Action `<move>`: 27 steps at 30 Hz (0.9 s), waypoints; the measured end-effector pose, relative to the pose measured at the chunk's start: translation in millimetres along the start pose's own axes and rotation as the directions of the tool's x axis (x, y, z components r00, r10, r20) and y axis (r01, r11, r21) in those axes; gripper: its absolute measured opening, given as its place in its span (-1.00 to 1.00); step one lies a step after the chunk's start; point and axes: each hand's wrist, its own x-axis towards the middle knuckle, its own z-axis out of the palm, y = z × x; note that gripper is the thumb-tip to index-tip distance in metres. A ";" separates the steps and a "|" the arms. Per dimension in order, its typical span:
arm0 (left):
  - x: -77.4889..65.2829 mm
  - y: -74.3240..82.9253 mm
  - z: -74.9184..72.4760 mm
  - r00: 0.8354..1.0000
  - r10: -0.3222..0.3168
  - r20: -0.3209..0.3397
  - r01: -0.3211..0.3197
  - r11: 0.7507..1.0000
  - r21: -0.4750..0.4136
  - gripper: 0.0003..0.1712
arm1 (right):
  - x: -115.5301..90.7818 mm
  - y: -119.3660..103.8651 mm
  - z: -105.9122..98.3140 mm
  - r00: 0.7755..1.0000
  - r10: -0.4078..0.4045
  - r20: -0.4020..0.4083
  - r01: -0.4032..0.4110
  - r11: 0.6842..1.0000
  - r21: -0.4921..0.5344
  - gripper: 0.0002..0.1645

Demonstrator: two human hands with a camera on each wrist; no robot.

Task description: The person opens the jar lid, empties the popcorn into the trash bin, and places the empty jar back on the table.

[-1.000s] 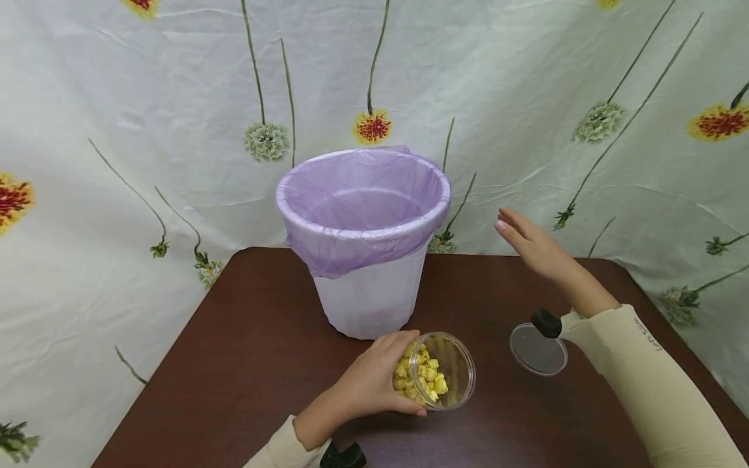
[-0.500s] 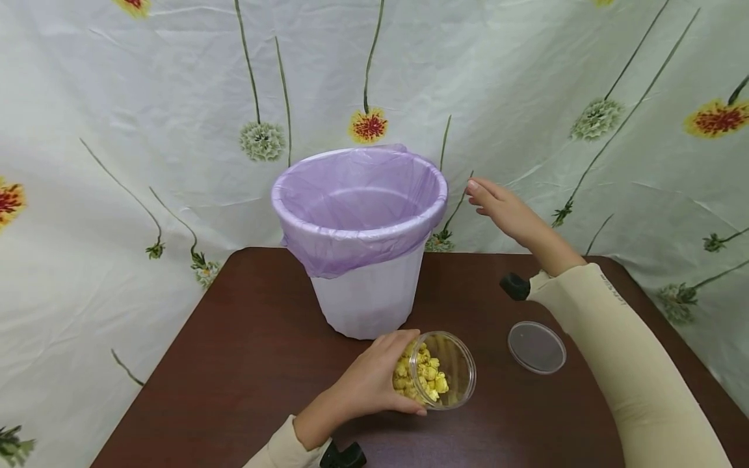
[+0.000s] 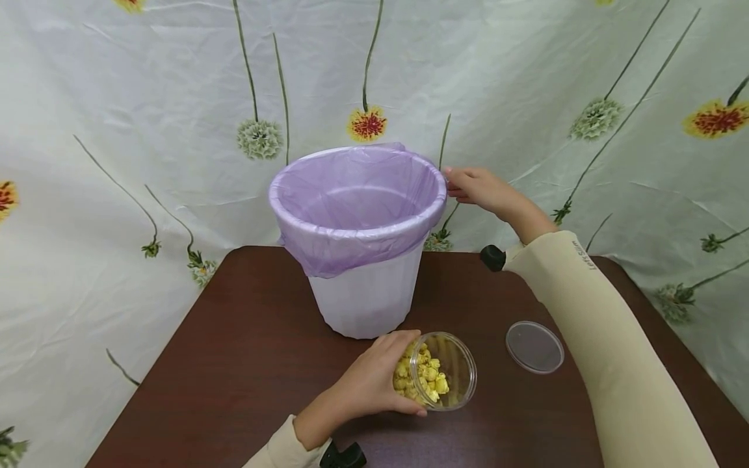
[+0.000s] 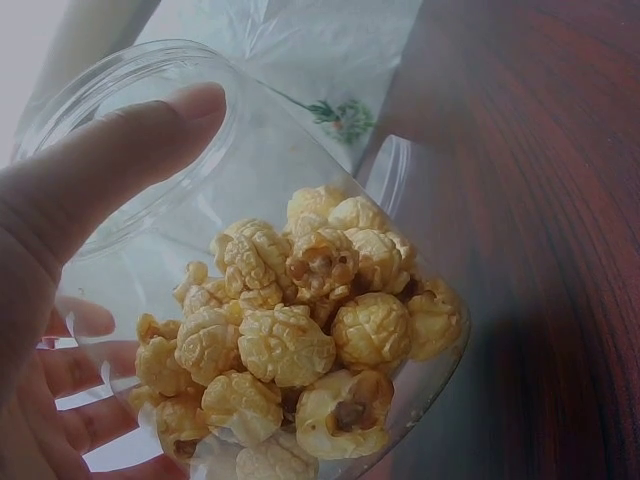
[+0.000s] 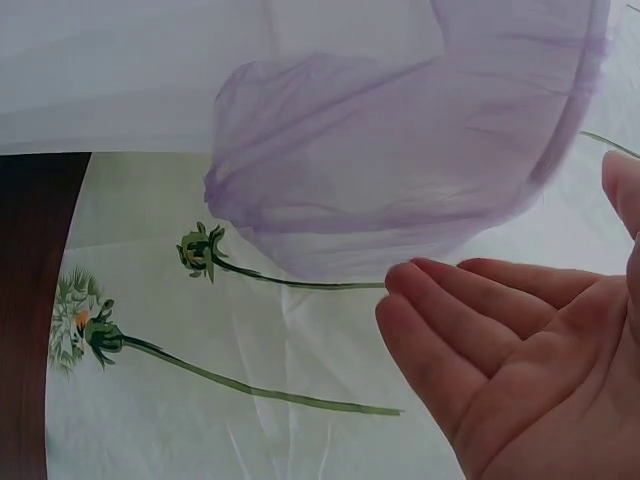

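Observation:
My left hand (image 3: 374, 377) grips a clear plastic jar (image 3: 453, 377) tipped with its mouth to the right. Yellow popcorn (image 3: 430, 377) lies inside it; in the left wrist view the popcorn (image 4: 290, 340) is heaped at the jar's lower end and the thumb crosses near the rim. My right hand (image 3: 486, 192) is up at the right rim of a white trash can (image 3: 365, 302) lined with a purple bag (image 3: 333, 250). In the right wrist view the right hand (image 5: 520, 350) has its fingers extended beside the bag (image 5: 350, 160), holding nothing; whether the fingertips touch it I cannot tell.
A clear round lid (image 3: 535, 348) lies on the dark brown table (image 3: 251, 364) to the right, beside my right sleeve (image 3: 608, 351). Behind the table hangs a white flower-print cloth (image 3: 193, 78).
My right hand has moved left and up from beyond the lid to the trash can's right rim. The left hand keeps its hold on the jar, with the popcorn still inside.

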 end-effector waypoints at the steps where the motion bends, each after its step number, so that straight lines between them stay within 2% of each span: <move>1: -0.2 0.0 -0.2 1.000 0.001 0.000 -0.001 1.000 0.000 0.19 | 1.6 -0.9 0.9 1.000 0.007 0.001 -0.007 1.000 0.011 -0.26; 5: -1.1 0.5 -1.4 1.000 0.005 -0.010 -0.005 1.000 -0.003 0.20 | 6.9 -3.9 6.2 1.000 0.025 0.006 -0.025 0.999 0.038 -0.33; 10: -1.2 0.7 -5.2 0.999 0.018 -0.046 -0.017 1.000 0.007 0.21 | 10.3 -3.0 11.2 1.000 -0.003 0.007 0.002 0.998 0.065 -0.42; 15: -2.3 2.5 -16.0 0.997 0.009 -0.070 -0.011 1.000 -0.026 0.21 | 11.6 -1.5 14.1 1.000 -0.013 0.004 0.012 0.996 0.089 -0.41; 19: -1.7 11.6 -34.7 0.992 0.011 -0.128 -0.023 0.996 -0.091 0.19 | 12.1 -0.2 15.2 1.000 -0.003 0.006 0.002 0.995 0.097 -0.41; 23: 2.0 24.1 -62.9 0.982 -0.017 -0.188 -0.016 0.985 -0.174 0.15 | 12.8 0.4 15.1 1.000 0.001 0.012 -0.003 0.995 0.099 -0.40; 27: 4.5 34.5 -91.9 0.976 0.000 -0.219 -0.052 0.971 -0.233 0.15 | 13.5 1.0 15.3 1.000 -0.004 0.007 0.003 0.995 0.097 -0.40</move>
